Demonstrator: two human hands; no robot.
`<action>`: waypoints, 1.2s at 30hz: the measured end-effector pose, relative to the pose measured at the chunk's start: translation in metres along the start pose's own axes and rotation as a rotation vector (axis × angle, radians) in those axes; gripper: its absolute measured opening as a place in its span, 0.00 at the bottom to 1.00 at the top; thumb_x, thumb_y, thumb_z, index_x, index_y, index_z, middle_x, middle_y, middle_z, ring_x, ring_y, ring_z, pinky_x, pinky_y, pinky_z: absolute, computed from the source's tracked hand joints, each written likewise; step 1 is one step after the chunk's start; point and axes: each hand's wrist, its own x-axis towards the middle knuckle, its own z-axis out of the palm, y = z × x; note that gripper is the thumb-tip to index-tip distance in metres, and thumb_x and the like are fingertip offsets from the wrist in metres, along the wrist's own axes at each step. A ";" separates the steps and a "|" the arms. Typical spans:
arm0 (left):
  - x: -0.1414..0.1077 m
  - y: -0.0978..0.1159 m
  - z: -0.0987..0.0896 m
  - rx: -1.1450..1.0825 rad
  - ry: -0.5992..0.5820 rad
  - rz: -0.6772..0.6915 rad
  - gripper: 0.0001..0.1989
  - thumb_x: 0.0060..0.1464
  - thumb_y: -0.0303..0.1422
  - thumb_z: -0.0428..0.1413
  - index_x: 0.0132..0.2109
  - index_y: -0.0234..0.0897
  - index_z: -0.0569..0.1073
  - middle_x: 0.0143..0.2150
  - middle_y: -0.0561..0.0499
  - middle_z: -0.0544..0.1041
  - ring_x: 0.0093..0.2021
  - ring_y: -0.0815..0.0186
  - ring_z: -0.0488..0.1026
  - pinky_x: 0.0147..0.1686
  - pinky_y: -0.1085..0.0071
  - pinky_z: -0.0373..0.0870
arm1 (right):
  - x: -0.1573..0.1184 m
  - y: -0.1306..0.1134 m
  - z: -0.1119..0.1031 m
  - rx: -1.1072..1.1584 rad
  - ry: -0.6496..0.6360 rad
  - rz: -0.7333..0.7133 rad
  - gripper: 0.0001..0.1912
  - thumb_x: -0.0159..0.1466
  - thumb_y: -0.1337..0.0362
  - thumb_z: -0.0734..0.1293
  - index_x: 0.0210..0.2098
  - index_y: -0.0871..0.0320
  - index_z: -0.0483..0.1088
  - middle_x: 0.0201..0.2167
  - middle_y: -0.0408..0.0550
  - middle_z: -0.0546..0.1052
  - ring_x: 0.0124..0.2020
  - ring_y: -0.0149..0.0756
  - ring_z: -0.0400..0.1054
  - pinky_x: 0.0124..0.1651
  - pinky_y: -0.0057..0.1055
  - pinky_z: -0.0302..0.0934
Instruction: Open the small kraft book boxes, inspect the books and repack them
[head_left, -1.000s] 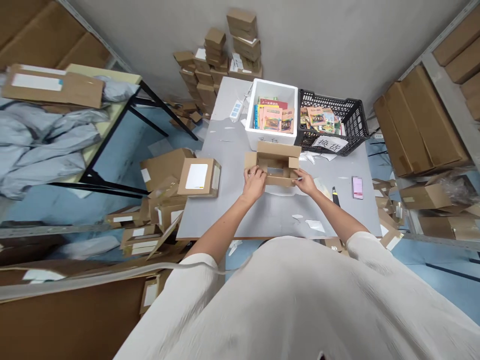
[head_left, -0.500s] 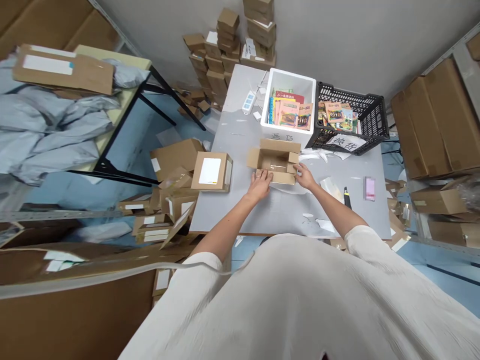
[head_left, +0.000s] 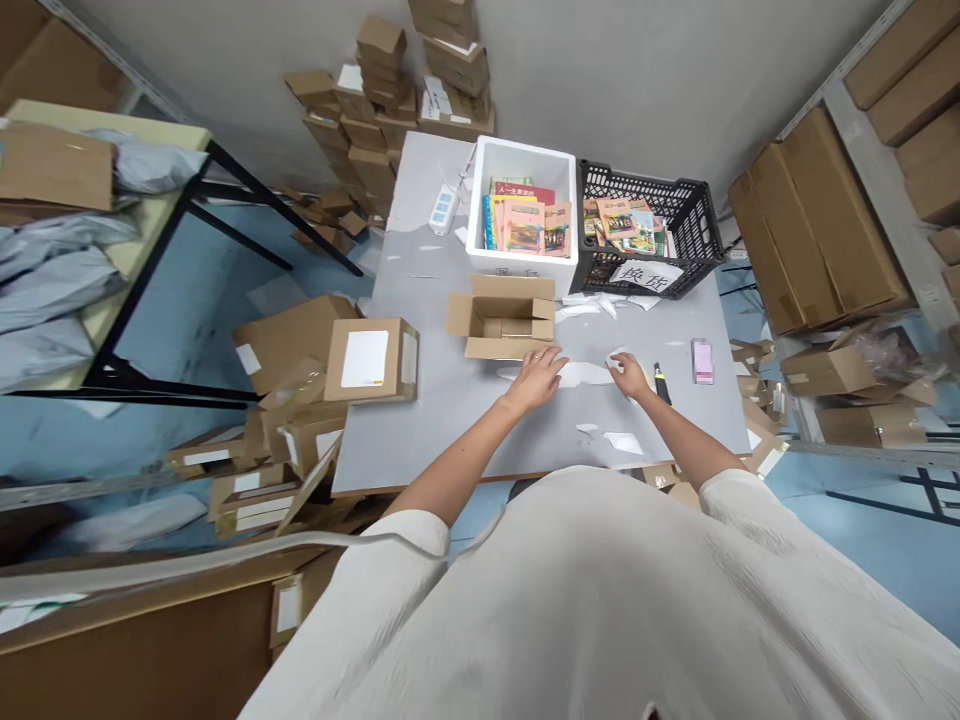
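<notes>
An open cardboard box [head_left: 504, 348] stands on the grey table, its flaps spread and its inside bare. My left hand [head_left: 541, 374] is just right of the box's front edge, fingers spread over a strip of white paper [head_left: 585, 375]. Farther right, my right hand [head_left: 628, 374] pinches a piece of white paper [head_left: 616, 354] between thumb and fingers. A black and yellow cutter [head_left: 661, 385] lies right beside that hand. To the left sits a closed box [head_left: 373, 360] with a white label.
Behind the open box are a white foam box [head_left: 523, 266] and a black crate [head_left: 646, 250], both holding books. A pink phone [head_left: 703, 361] lies at the right, a power strip [head_left: 443, 210] at the back left. Cartons crowd the floor left of the table [head_left: 442, 440].
Both hands have let go of the open box. My right hand has moved right to the white paper, and my left hand onto the paper strip. The view has shifted right.
</notes>
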 end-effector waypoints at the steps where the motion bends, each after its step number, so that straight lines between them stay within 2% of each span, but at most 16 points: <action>1: 0.004 0.008 0.006 -0.006 -0.009 0.010 0.32 0.68 0.28 0.54 0.76 0.46 0.72 0.81 0.39 0.66 0.82 0.46 0.59 0.79 0.42 0.55 | -0.003 0.010 -0.006 -0.034 0.000 0.039 0.26 0.65 0.63 0.69 0.61 0.59 0.80 0.69 0.62 0.75 0.61 0.51 0.76 0.74 0.49 0.67; 4: 0.016 0.031 0.027 -0.020 -0.043 0.002 0.33 0.67 0.27 0.55 0.76 0.47 0.73 0.80 0.40 0.68 0.81 0.46 0.61 0.79 0.42 0.57 | -0.011 0.042 -0.019 -0.121 -0.008 0.130 0.26 0.63 0.64 0.71 0.61 0.60 0.80 0.67 0.63 0.77 0.68 0.53 0.73 0.76 0.48 0.64; 7: 0.028 0.054 0.051 -0.035 -0.104 -0.037 0.31 0.68 0.28 0.54 0.75 0.48 0.74 0.79 0.41 0.69 0.80 0.47 0.63 0.78 0.43 0.59 | -0.015 0.071 -0.027 -0.149 -0.023 0.130 0.26 0.62 0.62 0.75 0.60 0.57 0.80 0.66 0.59 0.78 0.70 0.54 0.71 0.76 0.49 0.62; 10: 0.038 0.076 0.075 -0.042 -0.174 -0.102 0.29 0.69 0.29 0.54 0.73 0.46 0.76 0.79 0.41 0.71 0.79 0.47 0.64 0.76 0.44 0.62 | -0.013 0.091 -0.029 -0.160 -0.046 0.124 0.26 0.62 0.60 0.78 0.60 0.56 0.80 0.66 0.60 0.78 0.70 0.56 0.71 0.75 0.49 0.63; 17: 0.049 0.111 0.124 -0.076 -0.276 -0.267 0.28 0.71 0.33 0.53 0.74 0.41 0.74 0.79 0.39 0.71 0.78 0.46 0.68 0.75 0.46 0.68 | -0.001 0.106 -0.011 -0.198 -0.152 -0.008 0.33 0.66 0.57 0.78 0.68 0.55 0.75 0.72 0.61 0.74 0.73 0.61 0.67 0.77 0.56 0.58; 21: 0.044 0.120 0.144 -0.101 -0.273 -0.326 0.28 0.71 0.33 0.54 0.74 0.44 0.75 0.77 0.41 0.72 0.76 0.46 0.70 0.74 0.47 0.70 | -0.008 0.109 0.003 -0.208 -0.211 -0.058 0.22 0.68 0.61 0.75 0.61 0.56 0.80 0.75 0.63 0.72 0.76 0.65 0.62 0.79 0.58 0.56; 24: 0.039 0.123 0.153 -0.120 -0.279 -0.349 0.28 0.70 0.33 0.54 0.74 0.44 0.74 0.77 0.40 0.73 0.75 0.46 0.71 0.73 0.47 0.71 | -0.011 0.107 0.007 -0.184 -0.221 -0.076 0.12 0.70 0.65 0.72 0.51 0.55 0.84 0.70 0.61 0.76 0.73 0.62 0.65 0.78 0.55 0.58; 27: 0.037 0.124 0.156 -0.117 -0.304 -0.377 0.27 0.71 0.34 0.54 0.74 0.43 0.74 0.77 0.40 0.73 0.75 0.46 0.71 0.73 0.48 0.71 | -0.009 0.099 0.006 -0.131 -0.248 -0.053 0.08 0.69 0.64 0.71 0.45 0.53 0.83 0.60 0.57 0.83 0.64 0.55 0.74 0.73 0.49 0.64; 32: 0.047 0.118 0.154 -0.101 -0.289 -0.423 0.27 0.69 0.34 0.56 0.73 0.44 0.74 0.76 0.42 0.73 0.72 0.46 0.73 0.71 0.51 0.72 | -0.005 0.084 -0.001 0.136 -0.259 -0.052 0.07 0.69 0.58 0.68 0.39 0.52 0.77 0.45 0.49 0.86 0.51 0.46 0.78 0.62 0.39 0.70; 36: 0.062 0.115 0.153 -0.108 -0.247 -0.421 0.25 0.70 0.33 0.55 0.71 0.43 0.75 0.73 0.41 0.75 0.70 0.45 0.74 0.68 0.50 0.73 | -0.007 0.085 -0.019 0.231 -0.152 0.032 0.08 0.68 0.56 0.65 0.35 0.51 0.72 0.38 0.46 0.83 0.44 0.44 0.77 0.56 0.37 0.71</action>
